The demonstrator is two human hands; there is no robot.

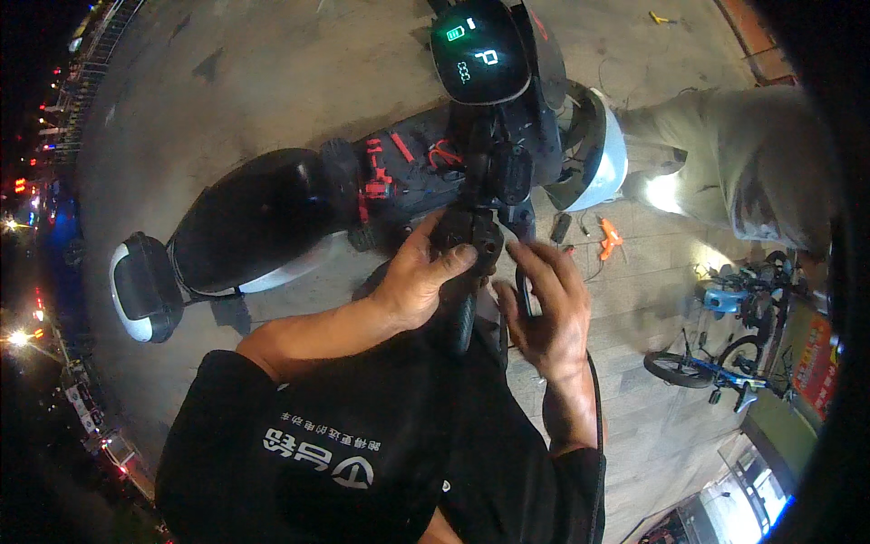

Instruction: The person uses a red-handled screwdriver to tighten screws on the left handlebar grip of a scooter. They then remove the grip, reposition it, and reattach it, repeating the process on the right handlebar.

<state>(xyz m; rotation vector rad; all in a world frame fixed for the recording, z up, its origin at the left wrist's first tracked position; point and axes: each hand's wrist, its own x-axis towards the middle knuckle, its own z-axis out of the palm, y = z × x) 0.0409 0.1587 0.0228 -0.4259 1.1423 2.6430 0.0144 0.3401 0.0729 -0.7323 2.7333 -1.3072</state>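
Observation:
My left hand (419, 279) is closed round a black switch housing (480, 238) on the handlebar of an electric scooter, thumb pressed on its face. Below the housing sticks out a dark handlebar grip (464, 317). On the other side of it, my right hand (546, 313) has its fingers bent and thumb drawn in around a thin dark piece with a pale edge; what it is I cannot make out. A lit dashboard display (480, 54) sits beyond both hands. The scooter's black seat (263, 199) extends to the left.
Another person's leg in light trousers (761, 163) stands at the right, beside the scooter's pale blue front panel (603, 159). An orange tool (610, 238) lies on the paving. Bicycles (716, 367) are farther right; a yellow tool (663, 17) lies at the top.

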